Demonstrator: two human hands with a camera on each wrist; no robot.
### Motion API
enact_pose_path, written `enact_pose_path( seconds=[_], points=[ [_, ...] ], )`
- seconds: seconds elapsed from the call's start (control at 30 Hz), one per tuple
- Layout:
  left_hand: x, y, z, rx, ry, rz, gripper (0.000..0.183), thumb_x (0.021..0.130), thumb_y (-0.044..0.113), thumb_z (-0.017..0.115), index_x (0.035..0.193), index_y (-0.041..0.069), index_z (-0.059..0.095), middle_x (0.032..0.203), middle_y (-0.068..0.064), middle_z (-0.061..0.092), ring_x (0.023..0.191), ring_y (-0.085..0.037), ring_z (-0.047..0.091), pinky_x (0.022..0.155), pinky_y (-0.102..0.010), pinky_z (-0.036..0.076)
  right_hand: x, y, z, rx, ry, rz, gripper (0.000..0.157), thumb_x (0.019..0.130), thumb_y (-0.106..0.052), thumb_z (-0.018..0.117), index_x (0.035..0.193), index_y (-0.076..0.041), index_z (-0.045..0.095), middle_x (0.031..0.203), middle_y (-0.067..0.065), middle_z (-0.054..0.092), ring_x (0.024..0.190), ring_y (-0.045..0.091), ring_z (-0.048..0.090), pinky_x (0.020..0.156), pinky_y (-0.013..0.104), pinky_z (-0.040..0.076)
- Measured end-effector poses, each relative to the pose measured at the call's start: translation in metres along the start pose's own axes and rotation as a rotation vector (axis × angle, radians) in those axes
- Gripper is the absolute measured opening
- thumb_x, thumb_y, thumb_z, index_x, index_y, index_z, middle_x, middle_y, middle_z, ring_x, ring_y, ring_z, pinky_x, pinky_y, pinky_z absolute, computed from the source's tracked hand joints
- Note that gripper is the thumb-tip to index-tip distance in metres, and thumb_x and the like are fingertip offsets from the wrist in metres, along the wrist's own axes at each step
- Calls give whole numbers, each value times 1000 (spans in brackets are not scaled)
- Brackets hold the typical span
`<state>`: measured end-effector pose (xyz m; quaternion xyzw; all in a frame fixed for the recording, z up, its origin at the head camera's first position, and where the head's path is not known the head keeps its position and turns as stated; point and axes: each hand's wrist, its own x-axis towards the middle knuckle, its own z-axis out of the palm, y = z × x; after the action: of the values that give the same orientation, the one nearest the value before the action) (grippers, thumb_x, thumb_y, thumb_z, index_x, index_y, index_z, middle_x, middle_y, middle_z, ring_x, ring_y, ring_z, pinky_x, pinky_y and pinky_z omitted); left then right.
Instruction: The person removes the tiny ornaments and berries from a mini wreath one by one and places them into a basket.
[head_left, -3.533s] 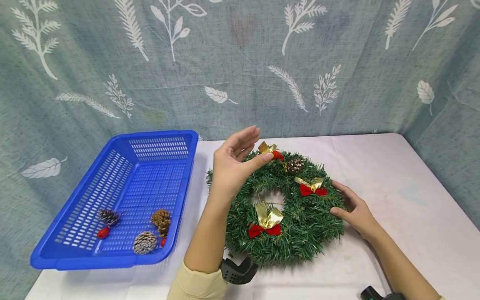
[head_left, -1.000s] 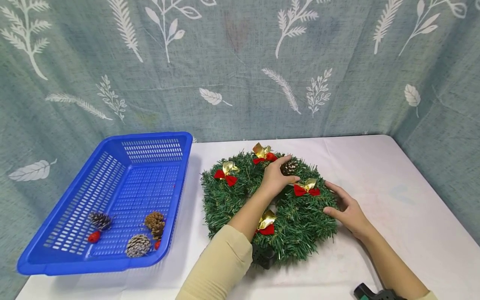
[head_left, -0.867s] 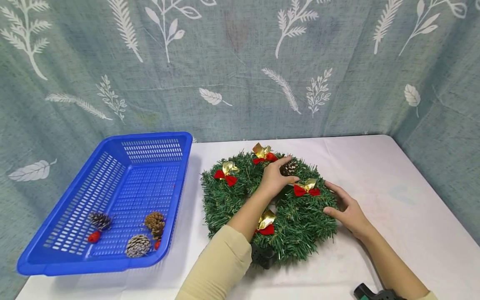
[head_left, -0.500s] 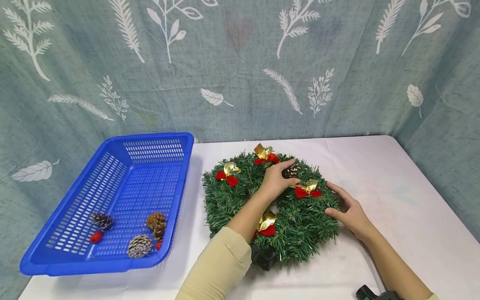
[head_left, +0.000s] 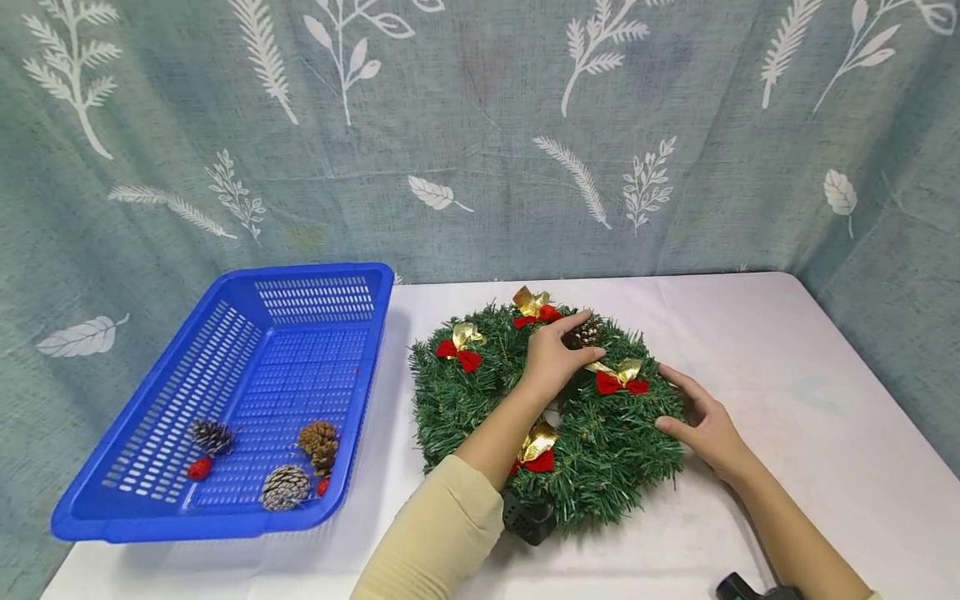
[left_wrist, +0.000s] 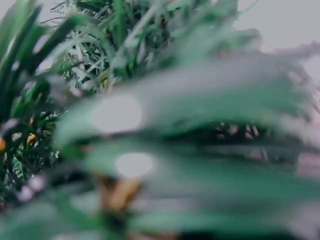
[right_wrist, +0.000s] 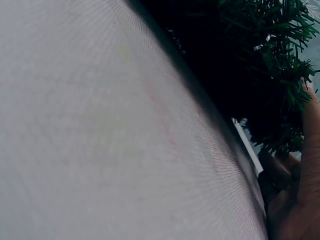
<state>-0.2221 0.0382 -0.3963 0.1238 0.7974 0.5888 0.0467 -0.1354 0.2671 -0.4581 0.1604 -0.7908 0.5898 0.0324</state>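
A green Christmas wreath (head_left: 607, 458) with several red-and-gold bows lies on the white table. Across its middle reaches my left hand (head_left: 551, 362), thumb and index finger on either side of a pine cone (head_left: 588, 332) in the wreath's upper right; its other fingers are hidden. Beside the thumb sits a bow (head_left: 622, 379). My right hand (head_left: 708, 425) grips the wreath's right edge, thumb on the near side and fingers around the rim. The right wrist view shows the wreath (right_wrist: 275, 65) over those fingers. Blurred green needles (left_wrist: 190, 105) fill the left wrist view.
A blue plastic basket (head_left: 367, 392) stands on the left of the table. It holds pine cones (head_left: 286, 487) and red berry-like pieces (head_left: 199, 468). A leaf-patterned curtain (head_left: 480, 125) hangs behind the table (head_left: 810, 467).
From above the wreath's upper left, my left hand has moved right and down to the pine cone, then stayed there over the last second. The right hand keeps its place on the rim.
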Motion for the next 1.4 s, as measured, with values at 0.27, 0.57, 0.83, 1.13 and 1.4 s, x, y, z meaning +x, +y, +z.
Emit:
enact_pose_path(
  seconds=[0.27, 0.57, 0.83, 1.13, 1.4],
  points=[
    [0, 3, 0, -45, 48, -33, 52, 79, 24, 77, 128, 29, 60, 142, -1, 48, 41, -10, 19, 44, -23, 29, 1, 1, -1, 2, 12, -1, 68, 86, 4, 63, 146, -3, 32, 140, -23, 35, 122, -10, 36, 97, 3, 29],
    [-1, 7, -3, -139, 78, -40, 48, 81, 27, 77, 126, 31, 61, 130, 7, 58, 109, -12, 58, 78, -26, 52, 1, 0, -2, -4, 11, -10, 68, 86, 4, 62, 146, -3, 31, 139, -24, 35, 120, -9, 38, 96, 3, 31],
    [-9, 22, 0, -141, -18, 33, 45, 84, 24, 73, 127, 28, 61, 126, 8, 60, 89, -6, 59, 66, -21, 47, 0, -2, -1, -22, 14, 8, 67, 87, 2, 62, 147, -4, 31, 139, -24, 34, 120, -11, 37, 96, 2, 30],
    [-18, 33, -5, -88, -91, 28, 43, 82, 25, 75, 124, 28, 63, 128, 8, 60, 102, -8, 60, 75, -23, 52, 2, -1, -1, 22, 9, -21, 67, 86, 6, 61, 145, -1, 32, 141, -21, 36, 127, -11, 32, 100, 3, 29],
    [-28, 43, -10, -70, -95, 25, 43, 82, 26, 76, 123, 28, 64, 126, 6, 62, 102, -7, 60, 78, -22, 54, 1, -2, -1, 23, 6, -18, 66, 87, 6, 61, 146, -1, 31, 142, -20, 36, 129, -11, 29, 100, 3, 27]
  ],
)
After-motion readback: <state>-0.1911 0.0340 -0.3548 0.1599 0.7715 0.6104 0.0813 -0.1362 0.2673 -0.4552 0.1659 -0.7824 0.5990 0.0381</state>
